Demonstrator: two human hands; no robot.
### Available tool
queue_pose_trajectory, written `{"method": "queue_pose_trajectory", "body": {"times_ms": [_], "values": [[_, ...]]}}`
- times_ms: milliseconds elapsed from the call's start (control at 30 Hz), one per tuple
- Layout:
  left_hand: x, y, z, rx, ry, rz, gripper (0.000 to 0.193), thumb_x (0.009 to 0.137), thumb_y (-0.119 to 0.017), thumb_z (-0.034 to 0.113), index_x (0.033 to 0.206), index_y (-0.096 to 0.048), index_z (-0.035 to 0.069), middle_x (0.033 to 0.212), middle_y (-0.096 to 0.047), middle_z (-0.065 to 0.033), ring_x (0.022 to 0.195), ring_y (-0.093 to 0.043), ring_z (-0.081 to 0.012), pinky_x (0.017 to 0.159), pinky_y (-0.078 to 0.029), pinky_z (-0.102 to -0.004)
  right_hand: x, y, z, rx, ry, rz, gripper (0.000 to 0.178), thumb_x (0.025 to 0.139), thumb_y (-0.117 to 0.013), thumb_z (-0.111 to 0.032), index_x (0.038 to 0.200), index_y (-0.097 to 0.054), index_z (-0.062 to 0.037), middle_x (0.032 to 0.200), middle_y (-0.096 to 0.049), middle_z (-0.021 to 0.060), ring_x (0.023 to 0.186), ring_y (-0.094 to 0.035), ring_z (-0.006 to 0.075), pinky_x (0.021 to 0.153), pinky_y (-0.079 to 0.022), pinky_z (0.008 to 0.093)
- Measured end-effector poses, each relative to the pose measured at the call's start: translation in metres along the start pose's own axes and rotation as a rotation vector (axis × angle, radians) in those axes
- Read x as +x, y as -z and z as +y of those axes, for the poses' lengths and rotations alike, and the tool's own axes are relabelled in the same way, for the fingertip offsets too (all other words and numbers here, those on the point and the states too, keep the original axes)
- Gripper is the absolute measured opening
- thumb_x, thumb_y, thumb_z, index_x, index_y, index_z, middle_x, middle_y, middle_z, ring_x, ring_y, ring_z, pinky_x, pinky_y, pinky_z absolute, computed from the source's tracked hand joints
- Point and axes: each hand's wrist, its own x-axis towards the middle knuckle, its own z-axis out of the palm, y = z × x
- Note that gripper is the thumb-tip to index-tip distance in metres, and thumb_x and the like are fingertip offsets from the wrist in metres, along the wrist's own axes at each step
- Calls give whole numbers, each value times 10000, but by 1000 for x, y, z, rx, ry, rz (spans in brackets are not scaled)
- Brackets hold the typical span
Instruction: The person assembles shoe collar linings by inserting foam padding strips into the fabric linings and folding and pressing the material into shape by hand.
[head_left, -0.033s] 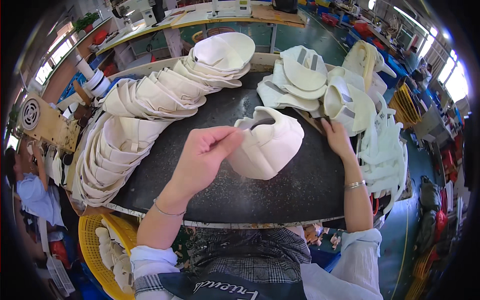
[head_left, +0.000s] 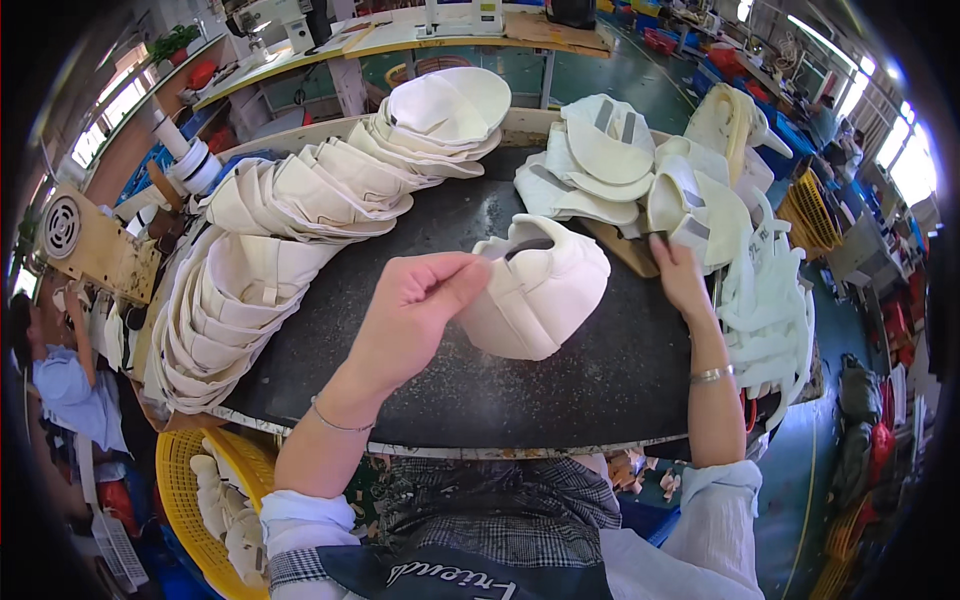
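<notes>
My left hand (head_left: 420,305) pinches the rim of a white shoe upper (head_left: 545,295), holding it tilted over the black tabletop (head_left: 430,400). Its opening faces up and away from me. At the right, the fingers of my right hand (head_left: 682,280) are drawn together at the edge of a pile of white padded pieces (head_left: 605,150) with grey strips. One curved white piece (head_left: 690,195) lies just above those fingertips. Whatever the fingers grip there is too small and partly hidden. A brown flat piece (head_left: 625,248) shows beside them, under the pile.
Rows of nested white shoe uppers (head_left: 255,285) curve along the table's left and far side. White strips (head_left: 765,300) hang at the right edge. A yellow basket (head_left: 185,500) with white pieces stands below left. Another person (head_left: 75,385) sits at far left, near a wooden box (head_left: 100,250).
My right hand has shifted very slightly to the right, and more of the brown flat piece shows. The left hand and its shoe upper have barely moved.
</notes>
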Motion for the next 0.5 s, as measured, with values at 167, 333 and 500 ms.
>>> {"method": "queue_pose_trajectory", "body": {"times_ms": [167,333,500], "values": [[6,-17,0,49,62,-4,207,930,-593,122,1012,-682,-45,823,-654,-7,737,-547,-44,674,-440,-197,-63,35,-113,467,388,589,257,874,-587,-117,1078,-648,26,981,-686,166,936,-660,296,839,-506,365],[13,-38,-7,-168,12,7,185,923,-567,75,1024,-671,-38,879,-673,-25,792,-580,-49,720,-472,-207,-74,15,-158,89,1065,426,300,723,-614,-8,1012,-641,68,1054,-670,196,1069,-633,332,952,-489,427],[11,-43,-9,-355,97,-10,160,888,-549,12,976,-677,-29,891,-678,-30,797,-588,-49,728,-479,-206,-69,12,-147,190,1121,430,242,685,-664,-39,913,-648,42,988,-683,185,995,-661,309,918,-507,422]]}}
